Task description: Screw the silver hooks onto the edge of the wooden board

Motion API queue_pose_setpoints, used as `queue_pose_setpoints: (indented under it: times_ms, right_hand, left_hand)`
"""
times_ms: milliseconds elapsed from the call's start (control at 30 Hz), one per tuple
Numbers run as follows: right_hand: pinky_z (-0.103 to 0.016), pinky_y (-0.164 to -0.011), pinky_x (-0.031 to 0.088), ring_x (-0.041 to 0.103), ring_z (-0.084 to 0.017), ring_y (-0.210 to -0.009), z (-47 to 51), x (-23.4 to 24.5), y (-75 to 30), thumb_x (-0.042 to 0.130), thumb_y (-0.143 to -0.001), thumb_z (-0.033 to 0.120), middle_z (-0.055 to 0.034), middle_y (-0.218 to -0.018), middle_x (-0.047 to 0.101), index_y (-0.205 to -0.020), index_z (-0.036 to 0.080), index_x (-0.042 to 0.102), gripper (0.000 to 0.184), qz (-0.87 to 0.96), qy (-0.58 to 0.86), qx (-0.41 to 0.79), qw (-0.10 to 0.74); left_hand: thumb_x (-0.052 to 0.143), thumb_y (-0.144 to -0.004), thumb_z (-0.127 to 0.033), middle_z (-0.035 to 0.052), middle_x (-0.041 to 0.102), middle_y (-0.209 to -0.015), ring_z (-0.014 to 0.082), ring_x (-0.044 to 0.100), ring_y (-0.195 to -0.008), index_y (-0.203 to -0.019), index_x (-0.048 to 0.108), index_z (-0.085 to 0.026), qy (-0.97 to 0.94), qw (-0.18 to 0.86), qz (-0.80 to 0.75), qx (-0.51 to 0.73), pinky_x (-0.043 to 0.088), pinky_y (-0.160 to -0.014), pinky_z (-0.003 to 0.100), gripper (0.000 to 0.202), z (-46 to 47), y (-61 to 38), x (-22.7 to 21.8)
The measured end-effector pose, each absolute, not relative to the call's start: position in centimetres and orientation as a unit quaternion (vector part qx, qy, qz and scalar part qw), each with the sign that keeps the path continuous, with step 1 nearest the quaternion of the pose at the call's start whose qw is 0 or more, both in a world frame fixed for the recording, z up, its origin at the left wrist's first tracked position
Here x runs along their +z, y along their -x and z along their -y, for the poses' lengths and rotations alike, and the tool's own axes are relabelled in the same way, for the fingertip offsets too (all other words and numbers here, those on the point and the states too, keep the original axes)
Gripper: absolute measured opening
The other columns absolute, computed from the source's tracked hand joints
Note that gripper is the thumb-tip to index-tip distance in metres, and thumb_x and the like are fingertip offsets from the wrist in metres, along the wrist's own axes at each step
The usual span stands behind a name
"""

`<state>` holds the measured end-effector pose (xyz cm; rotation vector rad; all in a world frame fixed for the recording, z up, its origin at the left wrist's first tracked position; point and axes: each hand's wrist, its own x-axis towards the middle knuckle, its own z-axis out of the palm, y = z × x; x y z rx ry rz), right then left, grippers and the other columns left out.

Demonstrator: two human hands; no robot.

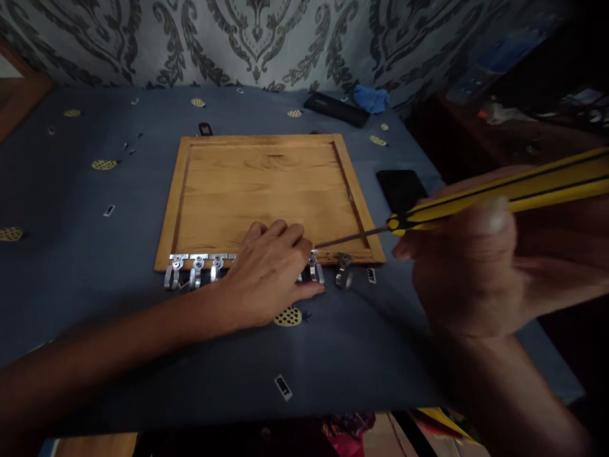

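- Six or so metal hooks [197,271] sit in a row along the near edge of the wooden board [266,190], centre of frame. Three are clear at lower left of the board, and one loose-looking hook [343,271] is at its lower right.
- The hook being worked on [314,270] is just right of the left fingertips, touching or nearly touching the thumb.
- Screwdriver [499,193]: yellow-black handle at right of frame. The thin shaft runs left and down, and the tip ends right at that hook's top.
- Right hand [476,273]: blurred and close to the camera, fingers wrapped around the handle.
- Left hand [271,273]: flat, fingers pressed together over the middle of the hook row, pinning it to the board. It grips nothing.
- Step, my read: fastening this hook, with the tip at or just short of the screw. I can't tell if it is seated.
- The next move needs the tip square in the screw head, the shaft kept off the left fingers, and the board held down.
- Around it: blue cloth [95,266] with small bits scattered on it, a black phone [402,188] right of the board, and a blue rag [371,98] at upper right.
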<state>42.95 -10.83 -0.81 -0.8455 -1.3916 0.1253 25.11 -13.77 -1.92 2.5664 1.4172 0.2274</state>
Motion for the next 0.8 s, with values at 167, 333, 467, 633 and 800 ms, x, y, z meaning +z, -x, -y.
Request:
queue_pose_setpoints:
  times_ms: [167,333,467,633,800]
  right_hand:
    - [-0.032,-0.041,0.041,0.056,-0.016,-0.047,11.3,-0.5,-43.0,0.079,-0.077,0.032,0.0014,-0.061,0.062,-0.078,0.026,0.072,0.01,0.66,0.387,0.105,0.635]
    - [-0.027,-0.039,0.047,0.056,-0.013,-0.047,11.0,-1.2,-43.0,0.078,-0.073,0.013,0.0033,-0.066,0.063,-0.08,0.025,0.067,0.018,0.694,0.321,0.122,0.633]
    - [-0.025,-0.038,0.048,0.055,-0.012,-0.047,10.8,-1.6,-43.1,0.076,-0.075,0.01,0.003,-0.068,0.063,-0.082,0.023,0.067,0.018,0.707,0.314,0.124,0.621]
    - [-0.023,-0.04,0.05,0.057,-0.01,-0.05,10.8,-1.3,-42.9,0.078,-0.075,0.009,0.0029,-0.068,0.06,-0.08,0.021,0.066,0.018,0.715,0.316,0.133,0.61]
    - [-0.025,-0.044,0.054,0.06,-0.012,-0.055,11.1,-1.0,-43.0,0.077,-0.075,0.008,0.0018,-0.072,0.064,-0.087,0.024,0.07,0.021,0.731,0.307,0.156,0.588]
  left_hand:
    - [0.07,-0.087,-0.05,0.0088,0.065,-0.101,0.0287,0.058,-0.103,-0.1,0.068,-0.015,-0.868,0.1,-0.48,0.077,0.042,-0.082,0.039,0.037,13.7,-25.1,-1.9]
    - [0.07,-0.086,-0.05,0.0085,0.064,-0.102,0.0289,0.058,-0.104,-0.101,0.068,-0.015,-0.868,0.1,-0.48,0.074,0.042,-0.084,0.04,0.038,13.7,-25.1,-1.9]
    - [0.069,-0.087,-0.05,0.0088,0.064,-0.104,0.0292,0.057,-0.106,-0.101,0.068,-0.015,-0.868,0.103,-0.481,0.071,0.043,-0.086,0.04,0.038,13.7,-25.1,-1.9]
    - [0.069,-0.087,-0.051,0.0085,0.064,-0.104,0.0298,0.057,-0.106,-0.101,0.067,-0.014,-0.868,0.105,-0.481,0.067,0.043,-0.087,0.042,0.04,13.7,-25.2,-1.7]
    - [0.069,-0.086,-0.052,0.0087,0.064,-0.103,0.0299,0.058,-0.105,-0.101,0.067,-0.014,-0.869,0.098,-0.479,0.074,0.044,-0.086,0.042,0.041,13.8,-25.2,-1.8]
